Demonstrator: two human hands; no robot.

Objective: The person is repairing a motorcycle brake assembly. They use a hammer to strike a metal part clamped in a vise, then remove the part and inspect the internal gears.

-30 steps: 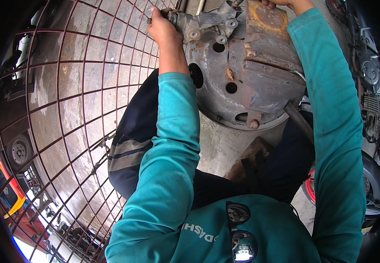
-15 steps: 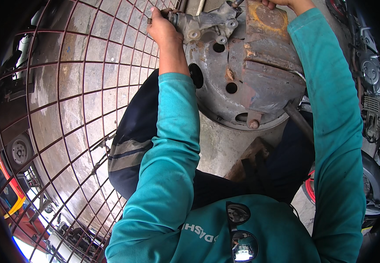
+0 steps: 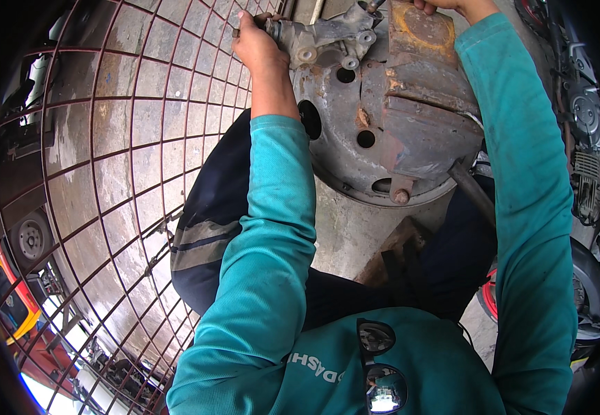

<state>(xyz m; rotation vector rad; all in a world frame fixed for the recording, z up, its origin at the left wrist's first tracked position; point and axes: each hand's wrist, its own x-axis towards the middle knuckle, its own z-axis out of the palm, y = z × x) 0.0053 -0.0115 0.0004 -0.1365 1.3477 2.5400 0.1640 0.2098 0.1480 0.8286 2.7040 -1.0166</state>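
My left hand (image 3: pixel 255 43) grips the left end of a grey cast metal part (image 3: pixel 324 38) that rests on the top of a rusty round steel disc (image 3: pixel 345 149) with several holes. A rusty block-shaped piece (image 3: pixel 421 104) lies across the disc's right side. My right hand (image 3: pixel 445 5) reaches to the top edge of the view, just above that block, and is mostly cut off. Both arms wear teal sleeves. Dark trousers show below the disc.
A tiled floor with dark red joints (image 3: pixel 113 159) spreads to the left. A motorcycle engine (image 3: pixel 590 138) and a wheel (image 3: pixel 590 290) stand at the right. A small wheel (image 3: pixel 30 238) and a yellow-red object (image 3: pixel 6 297) sit at far left. Sunglasses (image 3: pixel 379 363) hang on my shirt.
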